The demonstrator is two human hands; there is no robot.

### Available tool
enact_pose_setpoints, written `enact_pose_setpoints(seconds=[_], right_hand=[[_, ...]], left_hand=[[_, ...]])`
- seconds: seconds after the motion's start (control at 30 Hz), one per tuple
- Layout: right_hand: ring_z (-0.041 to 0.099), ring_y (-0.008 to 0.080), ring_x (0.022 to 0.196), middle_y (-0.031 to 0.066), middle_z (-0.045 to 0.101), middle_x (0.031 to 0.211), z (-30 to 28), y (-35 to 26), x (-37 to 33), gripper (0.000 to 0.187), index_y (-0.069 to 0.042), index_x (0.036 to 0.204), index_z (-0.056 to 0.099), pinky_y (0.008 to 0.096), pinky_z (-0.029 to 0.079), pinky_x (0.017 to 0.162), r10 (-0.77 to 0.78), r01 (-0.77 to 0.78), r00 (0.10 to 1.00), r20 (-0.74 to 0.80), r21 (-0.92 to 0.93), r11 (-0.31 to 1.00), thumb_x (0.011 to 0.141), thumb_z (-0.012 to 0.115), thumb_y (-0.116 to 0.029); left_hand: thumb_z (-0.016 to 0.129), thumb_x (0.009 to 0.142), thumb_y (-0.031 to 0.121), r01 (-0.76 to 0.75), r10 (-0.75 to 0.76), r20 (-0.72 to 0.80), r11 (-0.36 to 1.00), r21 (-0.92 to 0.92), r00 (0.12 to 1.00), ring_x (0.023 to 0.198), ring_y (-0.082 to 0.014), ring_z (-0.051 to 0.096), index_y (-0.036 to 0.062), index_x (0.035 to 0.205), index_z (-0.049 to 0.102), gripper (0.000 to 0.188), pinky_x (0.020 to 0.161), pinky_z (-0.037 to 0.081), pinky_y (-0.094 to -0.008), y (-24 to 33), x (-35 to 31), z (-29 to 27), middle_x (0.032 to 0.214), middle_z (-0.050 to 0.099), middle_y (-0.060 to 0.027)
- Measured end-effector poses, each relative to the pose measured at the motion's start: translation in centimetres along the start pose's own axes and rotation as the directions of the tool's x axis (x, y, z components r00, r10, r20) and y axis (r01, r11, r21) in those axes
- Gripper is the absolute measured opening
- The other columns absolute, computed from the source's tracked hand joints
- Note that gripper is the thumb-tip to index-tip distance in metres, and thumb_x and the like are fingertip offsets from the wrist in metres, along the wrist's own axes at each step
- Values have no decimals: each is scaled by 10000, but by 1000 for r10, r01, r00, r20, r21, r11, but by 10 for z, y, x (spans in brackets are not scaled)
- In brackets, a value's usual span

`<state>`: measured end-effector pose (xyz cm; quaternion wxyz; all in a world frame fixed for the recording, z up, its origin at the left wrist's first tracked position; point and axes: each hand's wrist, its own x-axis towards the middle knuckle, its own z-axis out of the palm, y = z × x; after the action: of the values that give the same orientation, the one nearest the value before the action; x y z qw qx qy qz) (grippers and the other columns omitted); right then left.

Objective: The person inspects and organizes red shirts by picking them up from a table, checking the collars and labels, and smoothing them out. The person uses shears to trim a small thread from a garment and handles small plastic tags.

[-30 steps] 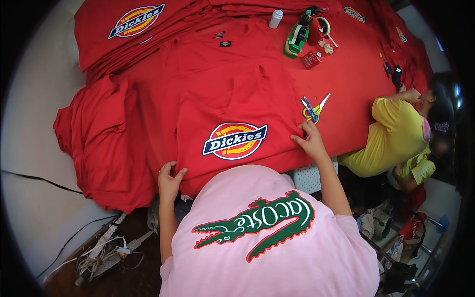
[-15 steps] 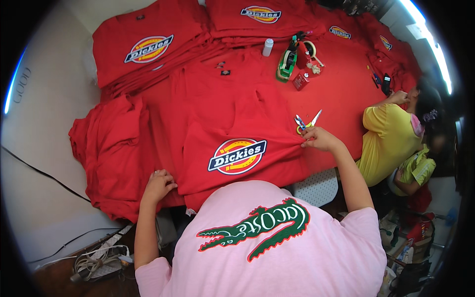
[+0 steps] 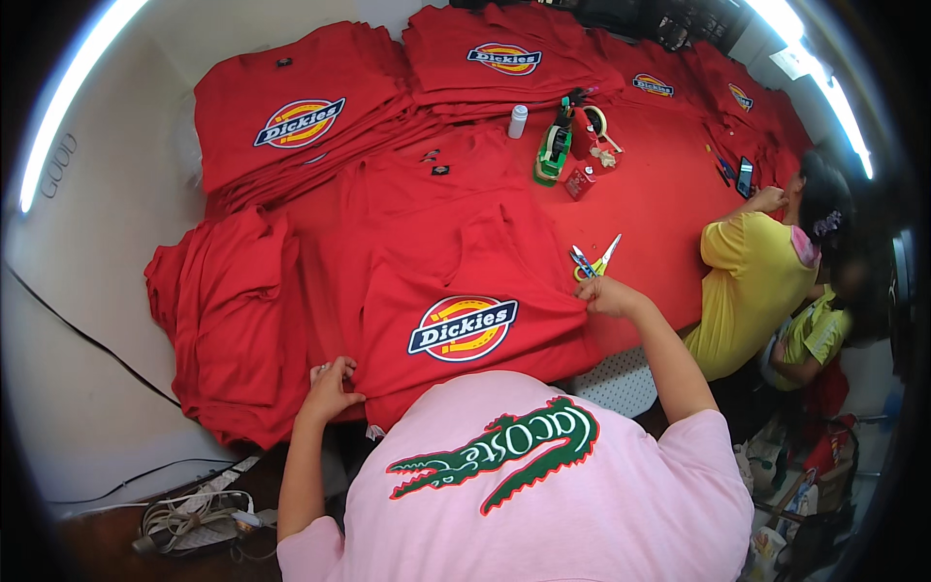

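A red garment [image 3: 543, 335] with a round yellow-and-blue emblem is spread in front of me, its lower part against my pink shirt. At its right edge, my right hand [image 3: 609, 297] is closed in a pinch on the fabric, which pulls into creases toward the fingers. My left hand [image 3: 332, 388] is at the garment's lower left edge, thumb and fingers apart. Its fingertips reach the cloth, with no grip showing. Just beyond my right hand lie yellow-handled scissors [image 3: 607, 254] and a small blue-handled cutting tool [image 3: 582, 262].
Folded red garments are stacked along the back [image 3: 373, 78], with a loose pile [image 3: 228, 320] at left. A green tape dispenser [image 3: 553, 153], a white bottle [image 3: 517, 121] and a red box [image 3: 579, 181] stand farther off. A person in yellow [image 3: 752, 291] sits at right. Cables [image 3: 184, 524] lie lower left.
My left hand has shifted slightly right, closer to the garment's edge. My right hand keeps its pinch on the fabric. The whole view has tilted a little.
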<state>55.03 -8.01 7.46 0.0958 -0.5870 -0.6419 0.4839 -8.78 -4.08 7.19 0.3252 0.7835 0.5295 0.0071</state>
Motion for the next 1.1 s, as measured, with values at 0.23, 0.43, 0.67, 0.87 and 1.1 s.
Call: enact_pose_setpoints(seconds=[0.23, 0.43, 0.67, 0.87, 1.1], right_hand=[[675, 263, 1115, 124, 735, 1128, -71, -44, 1, 324, 14, 992, 753, 357, 537, 959, -123, 98, 977, -177, -143, 985, 717, 652, 154], [667, 240, 1076, 101, 724, 1181, -174, -219, -74, 203, 22, 913, 699, 331, 554, 920, -739, 369, 360, -569, -641, 673, 768, 635, 149], [656, 370, 1148, 167, 725, 1208, -157, -234, -106, 462, -16, 1187, 716, 412, 510, 1045, -427, 234, 896, -125, -684, 691, 770, 861, -152], [635, 75, 1061, -18, 680, 1033, -163, -221, -163, 451, -27, 1120, 633, 289, 550, 940, -275, 289, 952, -133, 105, 951, 737, 868, 10], [620, 53, 1033, -25, 635, 1159, -160, -208, -173, 582, -49, 1409, 477, 226, 497, 934, -416, 446, 895, -161, 320, 836, 886, 732, -55]], left_hand=[[829, 694, 91, -169, 225, -95, 898, 407, 970, 1061, -303, 633, 98, 1036, 695, 368, 1025, 392, -479, 8, -1, -50, 1003, 718, -103], [747, 717, -34, -6, 444, -700, 847, 532, 560, 1109, -276, 654, 84, 1026, 710, 333, 1093, 362, -453, 138, -71, -226, 1031, 724, -84], [905, 709, 283, 103, 246, -359, 681, 725, 900, 1560, -317, 262, 82, 969, 746, 365, 1268, 215, -493, 145, -98, -238, 1560, 499, -97], [776, 817, 7, 90, -175, -133, 870, -486, 976, 1023, -131, 684, 47, 893, 592, 203, 928, 539, -303, 114, -138, -192, 990, 707, -27], [652, 965, -8, -306, -231, -461, 490, -816, 857, 1012, -106, 667, 56, 1412, 476, 485, 937, 518, -263, 169, -203, -91, 1084, 710, -64]])
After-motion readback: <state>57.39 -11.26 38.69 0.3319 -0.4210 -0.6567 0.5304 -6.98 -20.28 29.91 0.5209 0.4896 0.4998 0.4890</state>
